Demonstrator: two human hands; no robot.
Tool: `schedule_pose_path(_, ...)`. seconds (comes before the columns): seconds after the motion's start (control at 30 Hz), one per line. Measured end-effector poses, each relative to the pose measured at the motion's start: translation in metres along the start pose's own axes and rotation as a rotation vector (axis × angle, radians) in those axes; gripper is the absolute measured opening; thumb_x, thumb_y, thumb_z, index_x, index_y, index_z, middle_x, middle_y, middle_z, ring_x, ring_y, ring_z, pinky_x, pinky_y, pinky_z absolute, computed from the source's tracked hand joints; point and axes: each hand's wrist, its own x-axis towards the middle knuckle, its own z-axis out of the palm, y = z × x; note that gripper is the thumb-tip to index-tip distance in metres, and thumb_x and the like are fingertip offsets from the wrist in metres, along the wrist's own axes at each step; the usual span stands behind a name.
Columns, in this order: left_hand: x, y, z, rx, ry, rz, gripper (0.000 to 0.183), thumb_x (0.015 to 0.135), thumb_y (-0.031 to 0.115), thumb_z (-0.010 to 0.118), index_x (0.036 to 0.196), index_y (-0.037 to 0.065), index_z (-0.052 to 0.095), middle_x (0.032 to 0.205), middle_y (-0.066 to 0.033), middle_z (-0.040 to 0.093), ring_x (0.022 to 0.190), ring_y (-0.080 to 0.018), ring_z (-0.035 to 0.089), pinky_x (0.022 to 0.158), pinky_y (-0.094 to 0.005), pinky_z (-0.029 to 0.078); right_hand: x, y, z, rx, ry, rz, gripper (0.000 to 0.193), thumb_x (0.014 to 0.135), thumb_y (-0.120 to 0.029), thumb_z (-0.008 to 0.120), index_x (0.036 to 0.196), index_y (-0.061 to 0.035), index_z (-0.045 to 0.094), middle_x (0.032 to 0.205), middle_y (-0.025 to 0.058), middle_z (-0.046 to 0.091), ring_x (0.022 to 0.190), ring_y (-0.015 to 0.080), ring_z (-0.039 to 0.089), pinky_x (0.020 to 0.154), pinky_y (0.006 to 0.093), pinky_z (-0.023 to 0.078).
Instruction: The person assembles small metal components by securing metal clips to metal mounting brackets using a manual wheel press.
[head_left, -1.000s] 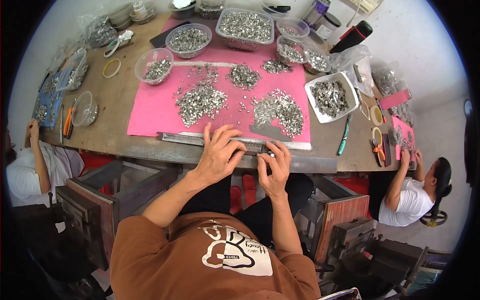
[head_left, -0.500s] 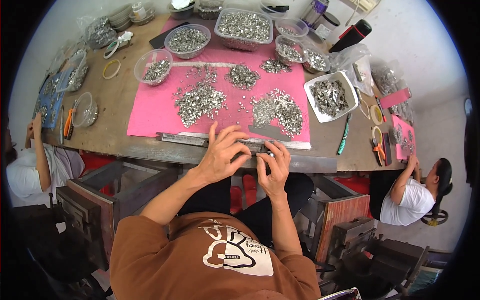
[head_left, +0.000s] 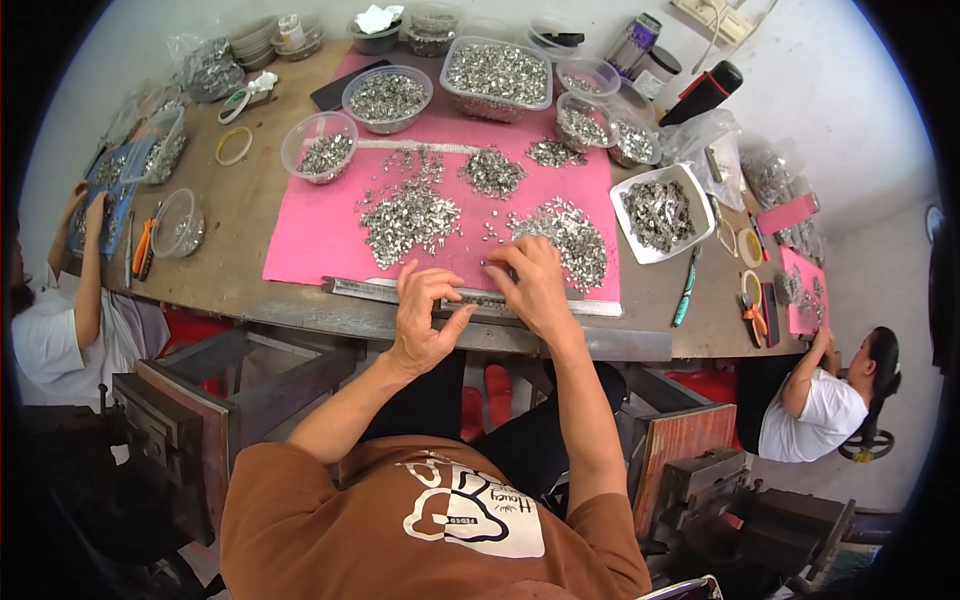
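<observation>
My left hand (head_left: 425,320) rests at the table's front edge with its fingers curved and its thumb apart from them. It is next to a long narrow metal bar (head_left: 365,290) that looks like a ruler or track and lies along the front of a pink mat (head_left: 300,235). Over the mat's front, my right hand (head_left: 535,285) has its fingertips drawn together; what they hold, if anything, is too small to make out. Just beyond it lies a pile of small silvery metal pieces (head_left: 575,245). Another such pile (head_left: 410,220) lies beyond my left hand.
Clear tubs of metal pieces (head_left: 497,72) stand along the back. A white square dish (head_left: 660,210) and green-handled tool (head_left: 687,287) are at right, orange-handled pliers (head_left: 145,250) at left. One person works at each side (head_left: 815,400). Bench vises (head_left: 690,480) are below.
My right hand has moved up from the bar onto the mat, by the right-hand pile. My left hand has shifted slightly down and left, its thumb and fingers still apart.
</observation>
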Motion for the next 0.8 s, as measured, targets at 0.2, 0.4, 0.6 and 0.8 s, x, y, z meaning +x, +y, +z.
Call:
schedule_pose_path(0.2, 0.002, -0.001, -0.002, 0.063, -0.067, 0.067, 0.02, 0.085, 0.009, 0.079, 0.099, 0.01, 0.065, 0.102, -0.0028, 0.07, 0.105, -0.0241, 0.065, 0.116, -0.0538, 0.028, 0.013, 0.003, 0.011, -0.127, -0.127, -0.068, 0.01, 0.085, -0.012, 0.076, 0.089, -0.0058, 0.069, 0.089, 0.0074, 0.059, 0.093, 0.0272, 0.056, 0.085, 0.0419, 0.04)
schedule_pose_path(0.4, 0.0, -0.003, 0.001, 0.143, -0.075, 0.047, 0.018, 0.086, 0.014, 0.078, 0.102, 0.011, 0.069, 0.104, -0.0026, 0.069, 0.105, -0.0233, 0.065, 0.115, -0.0538, 0.028, -0.016, -0.007, -0.025, 0.004, -0.025, -0.001, 0.005, 0.088, -0.005, 0.07, 0.091, -0.0046, 0.066, 0.087, 0.0073, 0.061, 0.086, 0.0278, 0.058, 0.083, 0.0403, 0.04)
schedule_pose_path(0.6, 0.004, 0.007, 0.011, 0.379, -0.139, 0.053, 0.025, 0.086, 0.025, 0.078, 0.106, 0.012, 0.071, 0.109, -0.0035, 0.065, 0.108, -0.0243, 0.06, 0.112, -0.0553, 0.029, -0.055, -0.016, -0.032, -0.038, 0.042, 0.036, 0.01, 0.087, 0.0, 0.07, 0.094, -0.0036, 0.065, 0.091, 0.0084, 0.063, 0.086, 0.0288, 0.058, 0.083, 0.0403, 0.042)
schedule_pose_path(0.8, 0.004, 0.007, 0.017, 0.444, -0.131, 0.03, 0.031, 0.084, 0.031, 0.079, 0.106, 0.011, 0.071, 0.108, -0.0036, 0.065, 0.108, -0.0259, 0.058, 0.111, -0.0563, 0.03, -0.06, -0.019, -0.026, -0.054, 0.086, 0.04, 0.012, 0.085, 0.002, 0.072, 0.094, -0.0022, 0.067, 0.093, 0.0108, 0.065, 0.086, 0.0305, 0.06, 0.079, 0.0404, 0.046)
